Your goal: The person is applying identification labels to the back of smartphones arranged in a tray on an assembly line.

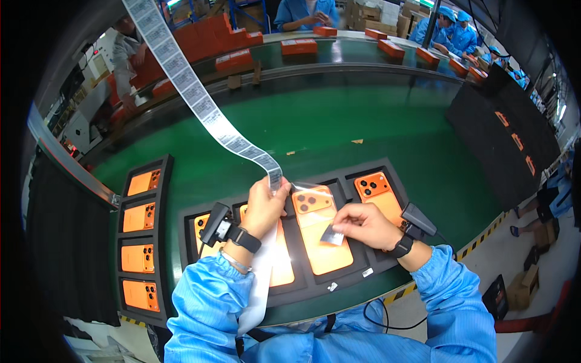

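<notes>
My left hand (264, 207) pinches a long strip of printed labels (203, 109), which runs down from the upper left. Its pale backing tail (256, 296) hangs below my left wrist toward my lap. Between the thumb and fingers of my right hand (368, 225) is a small grey label (331, 236), held at the lower half of an orange phone (327, 259). Whether the label touches the phone I cannot tell. Clear film (310, 186) shows at this phone's camera end. The phone lies camera side up in a black foam tray (361, 257) with several others, partly hidden by my hands.
Another black tray (162, 233) with several orange phones stands at the left. Beneath is a green work surface (363, 115). Orange boxes (299, 46) line the far belt, with co-workers in blue (445, 30) beyond. A black foam stack (505, 136) stands at the right.
</notes>
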The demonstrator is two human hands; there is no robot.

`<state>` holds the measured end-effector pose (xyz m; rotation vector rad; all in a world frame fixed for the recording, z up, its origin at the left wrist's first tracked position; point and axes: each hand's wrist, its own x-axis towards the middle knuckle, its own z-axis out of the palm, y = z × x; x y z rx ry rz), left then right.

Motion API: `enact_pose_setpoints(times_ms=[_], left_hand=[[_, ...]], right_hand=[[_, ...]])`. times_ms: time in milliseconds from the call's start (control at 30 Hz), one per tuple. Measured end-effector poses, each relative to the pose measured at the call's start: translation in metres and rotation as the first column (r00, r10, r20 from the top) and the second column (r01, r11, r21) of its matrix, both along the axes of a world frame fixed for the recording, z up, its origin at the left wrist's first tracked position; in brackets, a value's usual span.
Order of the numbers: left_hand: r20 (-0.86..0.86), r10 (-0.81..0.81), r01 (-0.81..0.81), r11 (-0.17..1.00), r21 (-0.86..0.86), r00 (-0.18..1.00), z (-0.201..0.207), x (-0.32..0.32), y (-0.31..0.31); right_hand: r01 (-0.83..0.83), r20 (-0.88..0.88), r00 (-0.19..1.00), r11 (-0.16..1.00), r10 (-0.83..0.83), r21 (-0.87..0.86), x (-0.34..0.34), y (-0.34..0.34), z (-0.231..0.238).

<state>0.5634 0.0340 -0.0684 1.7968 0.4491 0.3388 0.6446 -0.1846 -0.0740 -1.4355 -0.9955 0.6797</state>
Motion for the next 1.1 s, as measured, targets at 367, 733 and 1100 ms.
enact_pose_setpoints(times_ms=[367,733,1100], left_hand=[[0.049,-0.053,0.059,0.990,-0.129,0.997,0.003,0.001,0.005],[-0.006,-0.051,0.050,0.990,-0.132,0.999,0.011,0.000,0.004],[0.006,-0.054,0.054,0.990,-0.132,0.999,0.010,0.001,0.003]], right_hand=[[-0.173,0.454,0.863,0.974,0.221,-0.146,0.015,0.013,0.006],[-0.233,0.458,0.839,0.955,0.293,-0.184,0.018,0.018,0.009],[-0.241,0.448,0.844,0.955,0.295,-0.175,0.018,0.018,0.009]])
